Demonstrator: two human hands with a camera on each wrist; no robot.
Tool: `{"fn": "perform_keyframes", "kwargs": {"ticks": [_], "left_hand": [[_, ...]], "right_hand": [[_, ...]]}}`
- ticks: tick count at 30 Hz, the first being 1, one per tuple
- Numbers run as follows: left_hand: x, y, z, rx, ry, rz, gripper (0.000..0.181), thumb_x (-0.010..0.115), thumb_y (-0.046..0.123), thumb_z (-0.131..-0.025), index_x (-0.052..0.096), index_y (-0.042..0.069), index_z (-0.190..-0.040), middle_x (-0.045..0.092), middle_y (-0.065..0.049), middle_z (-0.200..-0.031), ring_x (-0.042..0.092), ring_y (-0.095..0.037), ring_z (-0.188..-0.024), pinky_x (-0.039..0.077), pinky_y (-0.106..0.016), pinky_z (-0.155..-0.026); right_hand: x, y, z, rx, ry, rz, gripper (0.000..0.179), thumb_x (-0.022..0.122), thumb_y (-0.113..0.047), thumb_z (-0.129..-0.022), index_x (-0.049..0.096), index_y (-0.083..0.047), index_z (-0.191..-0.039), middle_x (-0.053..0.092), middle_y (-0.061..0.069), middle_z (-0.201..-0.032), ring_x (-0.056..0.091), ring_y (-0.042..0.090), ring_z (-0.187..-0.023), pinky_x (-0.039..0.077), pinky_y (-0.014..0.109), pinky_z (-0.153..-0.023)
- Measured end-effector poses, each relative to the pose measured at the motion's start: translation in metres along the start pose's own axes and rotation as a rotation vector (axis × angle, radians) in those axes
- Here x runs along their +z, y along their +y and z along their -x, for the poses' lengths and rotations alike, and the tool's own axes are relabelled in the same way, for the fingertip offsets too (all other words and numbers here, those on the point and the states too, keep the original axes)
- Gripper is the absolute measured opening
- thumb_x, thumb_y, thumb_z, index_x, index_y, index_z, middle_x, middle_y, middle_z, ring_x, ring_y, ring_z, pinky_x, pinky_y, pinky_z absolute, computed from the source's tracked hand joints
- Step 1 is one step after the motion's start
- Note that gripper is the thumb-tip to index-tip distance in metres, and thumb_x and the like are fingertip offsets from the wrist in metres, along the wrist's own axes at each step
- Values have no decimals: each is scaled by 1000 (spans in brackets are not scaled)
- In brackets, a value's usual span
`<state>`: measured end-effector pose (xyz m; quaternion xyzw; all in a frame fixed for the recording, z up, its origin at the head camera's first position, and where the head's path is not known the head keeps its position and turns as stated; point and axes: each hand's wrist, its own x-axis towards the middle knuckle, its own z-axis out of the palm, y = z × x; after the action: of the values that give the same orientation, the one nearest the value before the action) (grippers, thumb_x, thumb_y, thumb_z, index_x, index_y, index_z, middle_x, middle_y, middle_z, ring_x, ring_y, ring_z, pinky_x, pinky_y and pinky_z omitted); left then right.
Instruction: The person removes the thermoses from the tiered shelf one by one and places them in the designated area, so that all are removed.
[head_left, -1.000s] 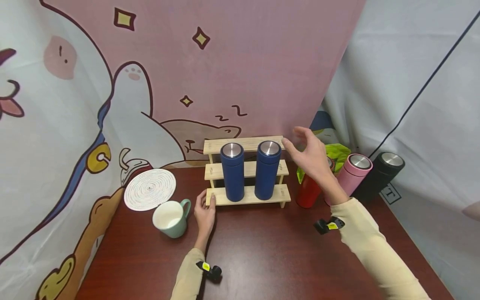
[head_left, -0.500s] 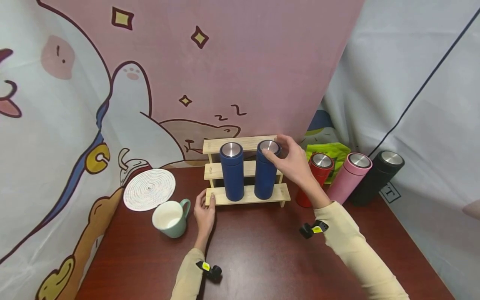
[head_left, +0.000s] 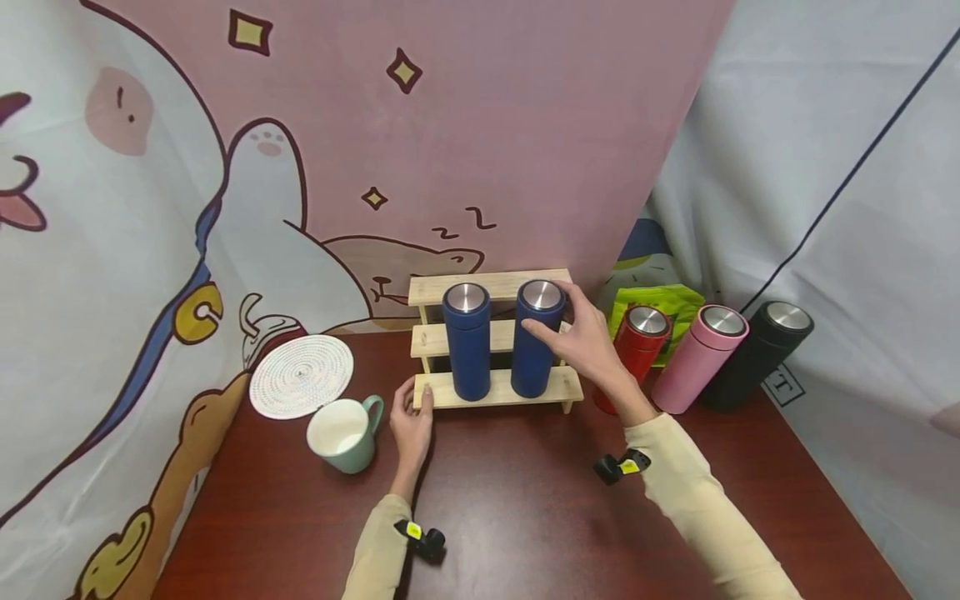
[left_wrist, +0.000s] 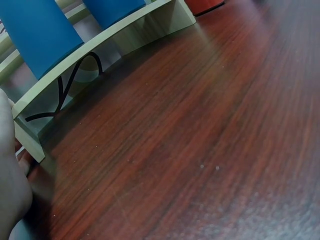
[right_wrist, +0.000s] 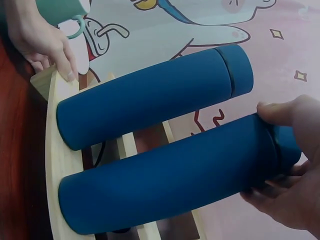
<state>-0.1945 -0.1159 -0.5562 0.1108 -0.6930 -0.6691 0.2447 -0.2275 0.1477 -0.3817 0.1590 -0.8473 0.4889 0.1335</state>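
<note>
Two dark blue thermos bottles stand upright on the lowest step of a three-step wooden rack (head_left: 555, 387). My right hand (head_left: 588, 337) holds the right blue thermos (head_left: 531, 358) near its top. In the right wrist view, the thumb lies on one side just below the lid and the fingers curl round the other. The left blue thermos (head_left: 470, 354) is untouched, with a steel-topped lid. At the rack's left front corner, my left hand (head_left: 412, 425) grips the end of the lowest step, thumb on top. The left wrist view shows only part of this hand (left_wrist: 11, 180).
Left of the rack are a green mug (head_left: 348, 450) and a round woven mat (head_left: 300, 379). To the right stand a red thermos (head_left: 641, 342), a pink thermos (head_left: 693, 367) and a black thermos (head_left: 753, 358), with a lime-green packet (head_left: 675, 300) behind. A printed cloth hangs behind.
My right hand has moved left from beside the rack onto the right blue thermos, and its fingers have closed round the upper part. My left hand stays on the rack.
</note>
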Motion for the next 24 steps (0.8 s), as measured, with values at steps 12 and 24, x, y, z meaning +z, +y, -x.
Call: {"fn": "perform_keyframes", "kwargs": {"ticks": [12, 24], "left_hand": [[0, 0, 0, 3, -1, -18, 41, 69, 6, -96, 59, -7, -133, 68, -26, -120, 62, -23, -102, 45, -15, -76], [0, -1, 0, -5, -4, -20, 40, 68, 6, -96, 59, -6, -133, 68, -25, -121, 63, -28, -105, 47, -19, -79]], "right_hand": [[-1, 5, 20, -93, 126, 11, 71, 86, -21, -83, 50, -4, -142, 68, 14, -128, 65, 26, -111, 54, 38, -97], [-18, 7, 47, -54, 189, -24, 69, 85, -17, -84, 51, -11, -144, 68, 10, -126, 62, 12, -104, 48, 13, -87]]}}
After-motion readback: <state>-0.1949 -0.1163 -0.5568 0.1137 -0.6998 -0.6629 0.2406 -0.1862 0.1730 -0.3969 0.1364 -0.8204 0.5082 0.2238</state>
